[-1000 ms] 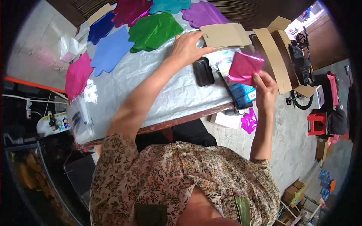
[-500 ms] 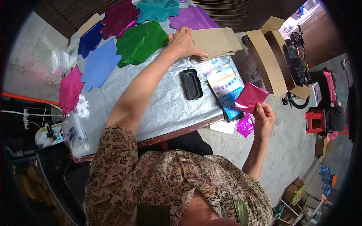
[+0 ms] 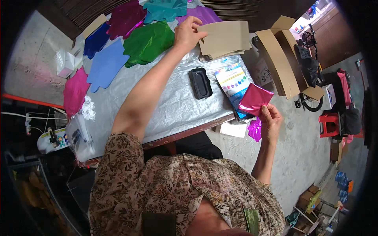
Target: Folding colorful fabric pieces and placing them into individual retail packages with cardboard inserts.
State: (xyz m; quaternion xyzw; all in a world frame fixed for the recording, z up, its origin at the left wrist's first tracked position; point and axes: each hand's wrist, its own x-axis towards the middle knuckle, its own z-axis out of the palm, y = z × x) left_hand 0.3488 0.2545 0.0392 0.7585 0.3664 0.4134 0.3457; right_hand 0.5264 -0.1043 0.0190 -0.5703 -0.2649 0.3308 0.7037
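My right hand (image 3: 271,120) pinches a folded square of shiny pink foil (image 3: 256,100) by its lower corner, above the table's right edge. The foil partly covers a printed white and blue card (image 3: 233,82). At the far side, my left hand (image 3: 189,35) is at the left edge of a cardboard sheet (image 3: 224,36), thumb over its face and fingers at its corner. That sheet is tilted up over a stack of similar sheets (image 3: 226,55). Between my arms sits a black plastic tray (image 3: 201,83) with a recessed middle.
Foil pieces in green (image 3: 147,43), light blue (image 3: 107,69), magenta (image 3: 126,19), teal (image 3: 165,10) and pink (image 3: 75,92) spread over the silver-covered table (image 3: 169,114). An open cardboard box (image 3: 277,59) stands at the right. Purple foil (image 3: 254,129) lies below the table's right edge.
My left hand has moved slightly away from me, and the top cardboard sheet has shifted and tilted with it. My right hand has brought the pink foil a little left, more over the printed card.
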